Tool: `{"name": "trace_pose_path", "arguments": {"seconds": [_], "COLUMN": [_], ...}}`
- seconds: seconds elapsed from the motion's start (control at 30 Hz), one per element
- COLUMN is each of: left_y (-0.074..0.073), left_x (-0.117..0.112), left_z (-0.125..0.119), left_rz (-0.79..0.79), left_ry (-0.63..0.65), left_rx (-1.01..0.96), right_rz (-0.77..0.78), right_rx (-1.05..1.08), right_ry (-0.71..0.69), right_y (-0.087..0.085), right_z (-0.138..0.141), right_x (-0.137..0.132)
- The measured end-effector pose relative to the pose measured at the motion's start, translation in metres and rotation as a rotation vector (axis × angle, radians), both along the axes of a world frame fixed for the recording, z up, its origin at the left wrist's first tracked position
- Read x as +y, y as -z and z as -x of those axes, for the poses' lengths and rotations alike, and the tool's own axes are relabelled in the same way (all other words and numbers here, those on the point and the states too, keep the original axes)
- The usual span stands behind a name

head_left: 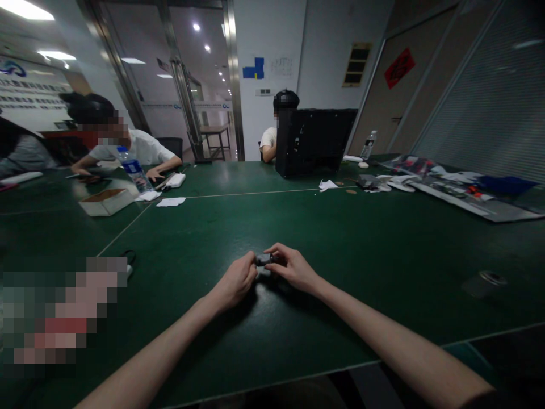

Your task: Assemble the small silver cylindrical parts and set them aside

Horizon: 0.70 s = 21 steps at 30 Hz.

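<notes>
Both my hands meet over the middle of a dark green table (323, 238). My left hand (237, 280) and my right hand (290, 266) pinch the two ends of a small dark grey object (264, 259), held just above the tabletop. The fingers of both hands are curled closed around it. The object is too small to name; a pale part shows under it near my left fingertips.
A person in white leans over the table at the far left beside a water bottle (133, 168) and an open cardboard box (106, 201). Another person sits behind a black monitor (313, 142). Papers and clutter (451, 187) lie at the right. A blurred patch covers the near left.
</notes>
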<state>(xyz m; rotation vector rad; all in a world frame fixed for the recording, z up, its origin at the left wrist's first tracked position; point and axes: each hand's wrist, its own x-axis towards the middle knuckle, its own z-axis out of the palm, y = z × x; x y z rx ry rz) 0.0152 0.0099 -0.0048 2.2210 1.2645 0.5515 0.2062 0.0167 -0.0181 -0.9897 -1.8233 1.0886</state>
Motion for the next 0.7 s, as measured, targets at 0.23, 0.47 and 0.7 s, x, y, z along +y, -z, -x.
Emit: {"name": "trace_pose_path", "arguments": {"seconds": [0.23,0.47,0.7], "left_y": [0.0026,0.0043,-0.0003], "left_x": [0.0011,0.0021,0.0001], "left_z": [0.0003,0.0007,-0.0006], "left_rz": [-0.018,-0.026,0.001], "left_ry": [0.003,-0.009,-0.011], "left_rx": [-0.011,-0.015,-0.006], "right_rz": [0.010,-0.008,-0.008], "right_rx": [-0.002,0.013,-0.010], "right_ry": [0.000,-0.010,0.005], "right_y": [0.0000,0.0044,0.0006], "right_z": [0.0005,-0.0007,-0.0001], "right_x": [0.0000,0.0019,0.0006]}}
